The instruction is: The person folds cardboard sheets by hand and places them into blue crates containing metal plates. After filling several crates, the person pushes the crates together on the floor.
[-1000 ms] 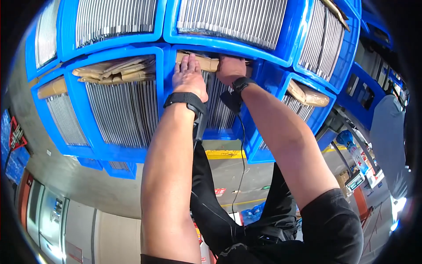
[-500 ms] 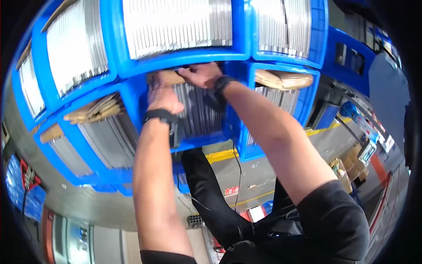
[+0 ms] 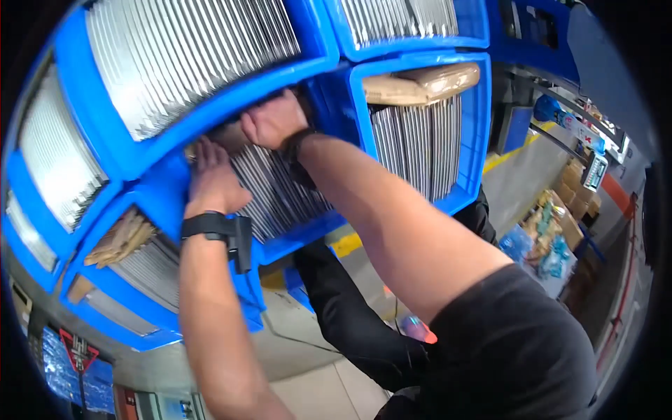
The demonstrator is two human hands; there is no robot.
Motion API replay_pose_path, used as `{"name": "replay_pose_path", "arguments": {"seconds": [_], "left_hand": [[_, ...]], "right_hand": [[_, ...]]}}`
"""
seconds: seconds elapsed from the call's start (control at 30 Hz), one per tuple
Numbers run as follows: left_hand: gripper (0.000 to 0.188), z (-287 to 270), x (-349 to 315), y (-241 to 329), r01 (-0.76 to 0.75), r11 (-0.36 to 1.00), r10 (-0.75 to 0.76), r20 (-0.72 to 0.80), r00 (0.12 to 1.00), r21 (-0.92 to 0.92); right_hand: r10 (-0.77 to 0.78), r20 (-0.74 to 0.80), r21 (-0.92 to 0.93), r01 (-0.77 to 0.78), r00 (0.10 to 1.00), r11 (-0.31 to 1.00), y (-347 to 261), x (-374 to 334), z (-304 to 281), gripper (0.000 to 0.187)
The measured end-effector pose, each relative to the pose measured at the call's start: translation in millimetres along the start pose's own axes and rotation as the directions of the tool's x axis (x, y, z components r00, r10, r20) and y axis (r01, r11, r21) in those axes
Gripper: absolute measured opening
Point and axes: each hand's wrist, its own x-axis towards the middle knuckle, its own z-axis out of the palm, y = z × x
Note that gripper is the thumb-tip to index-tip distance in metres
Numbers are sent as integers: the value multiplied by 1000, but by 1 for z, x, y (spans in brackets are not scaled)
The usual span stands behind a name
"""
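Left of centre: left hand [image 3: 214, 183] splayed, right hand [image 3: 275, 120] curled, hold indeterminable; upper-left blue bin [image 3: 224, 108] crowds both; brown packet [image 3: 451, 80] upper right

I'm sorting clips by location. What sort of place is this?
Probably a factory or warehouse floor: blue bins packed with rows of thin, metallic-looking plates, plus a yellow floor line and cardboard boxes.

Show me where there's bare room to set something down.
Bare grey floor lies between the lower right blue crate and the cardboard boxes. The adjoining crate is crowded: thin silvery slats stand close together, and the left hand and right hand occupy its far end.
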Motion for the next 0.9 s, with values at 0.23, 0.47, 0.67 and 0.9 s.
{"name": "replay_pose_path", "arguments": {"seconds": [0.23, 0.47, 0.67, 0.9], "left_hand": [[65, 43, -41, 32, -194, 607, -81, -303, 950, -770], [58, 68, -108, 193, -457, 253, -351, -521, 778, -852], [46, 21, -62, 206, -224, 387, -427, -389, 816, -895], [37, -5, -58, 209, -50, 390, -385, -212, 898, -920]], "right_hand": [[-116, -158, 276, 157, 981, 948, -71, -58, -77, 30], [245, -492, 134, -206, 835, 969, 126, -131, -235, 45], [583, 178, 526, -577, 793, 624, 179, -186, -224, 57], [604, 51, -171, -589, 796, 790, 220, -143, -228, 35]]}}
